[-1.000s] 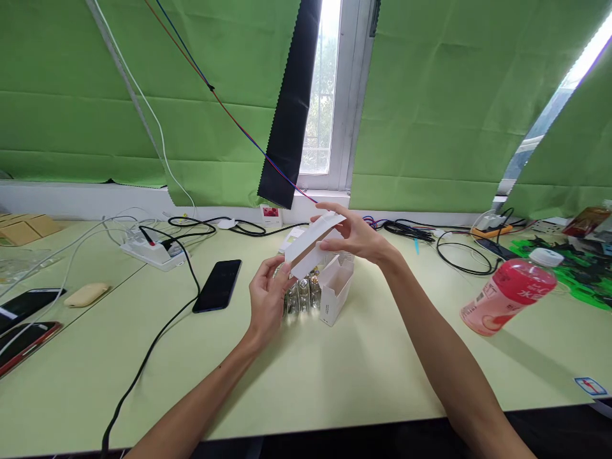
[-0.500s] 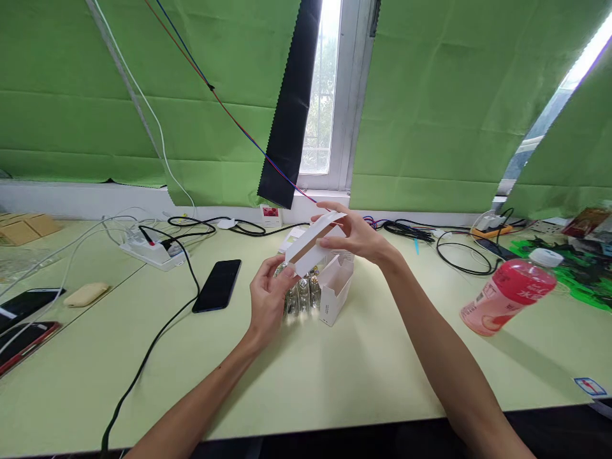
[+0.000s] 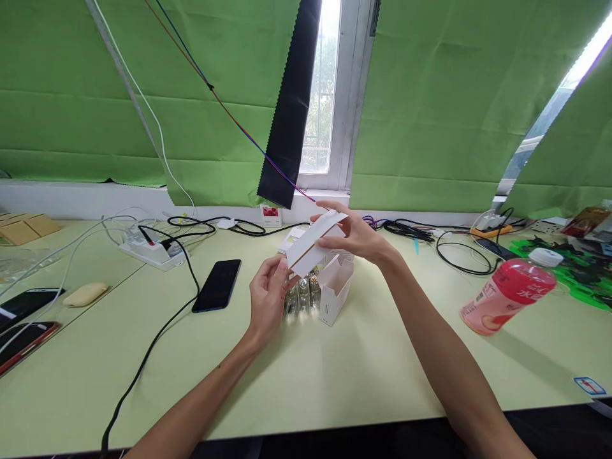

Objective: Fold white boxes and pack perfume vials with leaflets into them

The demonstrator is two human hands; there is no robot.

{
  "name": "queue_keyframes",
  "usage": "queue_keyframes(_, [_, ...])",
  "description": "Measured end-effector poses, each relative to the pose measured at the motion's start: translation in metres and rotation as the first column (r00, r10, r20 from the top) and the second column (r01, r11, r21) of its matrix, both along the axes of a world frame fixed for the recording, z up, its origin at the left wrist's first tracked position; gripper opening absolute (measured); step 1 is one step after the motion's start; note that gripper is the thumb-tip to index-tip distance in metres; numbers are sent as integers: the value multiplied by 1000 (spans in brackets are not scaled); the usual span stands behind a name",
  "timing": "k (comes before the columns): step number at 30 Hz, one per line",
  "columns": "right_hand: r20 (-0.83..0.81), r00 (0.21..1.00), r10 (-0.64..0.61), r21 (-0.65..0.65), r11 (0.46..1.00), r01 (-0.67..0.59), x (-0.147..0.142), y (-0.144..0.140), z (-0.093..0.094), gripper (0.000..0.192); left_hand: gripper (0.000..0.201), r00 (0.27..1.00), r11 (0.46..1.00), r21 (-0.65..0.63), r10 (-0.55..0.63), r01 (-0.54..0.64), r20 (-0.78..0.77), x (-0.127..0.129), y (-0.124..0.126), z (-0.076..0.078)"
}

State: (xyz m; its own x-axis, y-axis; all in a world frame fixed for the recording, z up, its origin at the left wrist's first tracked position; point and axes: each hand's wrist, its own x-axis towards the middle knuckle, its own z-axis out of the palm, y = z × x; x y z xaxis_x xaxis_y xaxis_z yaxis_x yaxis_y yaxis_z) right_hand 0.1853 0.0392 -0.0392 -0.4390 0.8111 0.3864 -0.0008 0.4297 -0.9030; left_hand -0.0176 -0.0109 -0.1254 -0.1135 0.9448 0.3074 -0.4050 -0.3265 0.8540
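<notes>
A small white carton point(image 3: 313, 245) is held tilted above the table between both hands. My right hand point(image 3: 354, 236) grips its upper right end, thumb on the near side and fingers behind. My left hand point(image 3: 270, 296) is closed at the lower left end, its thumb and fingertips at the edge. A thin brown slit runs along the carton between two white panels. Under it stand several clear glass bottles point(image 3: 303, 296), partly hidden. Beside them on the right is an open white box point(image 3: 335, 296), its inside facing up.
A black phone point(image 3: 217, 286) lies left of my hands, with a black cable point(image 3: 162, 331) curving past it. A pink drink bottle point(image 3: 509, 293) stands at the right. The power strip point(image 3: 153, 252) and tangled cables point(image 3: 411, 229) line the back; more phones lie far left.
The carton's wide brown opening has narrowed to a slit as its white panels came together. My left thumb has shifted slightly at the lower end; my right hand has barely moved.
</notes>
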Motion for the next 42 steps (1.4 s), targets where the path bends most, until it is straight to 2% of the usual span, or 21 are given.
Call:
queue_keyframes(10, [-7,1000,-7,-10,1000,7,-1,-2,1,90,38,999,1000,12,11,-10,-35,-1,1,-2])
queue_keyframes(22, [44,998,-42,62,997,39,-2,3,-3,92,34,999,1000,23,-14,15,-39,-1,-1,-2])
queue_keyframes(30, [96,993,-65,112,992,54,-1,5,-3,98,39,999,1000,10,-7,7,-52,-1,-3,-1])
queue_keyframes(42, [64,997,-49,24,999,48,-7,-3,0,97,42,1000,1000,-3,6,-6,-24,1,-5,3])
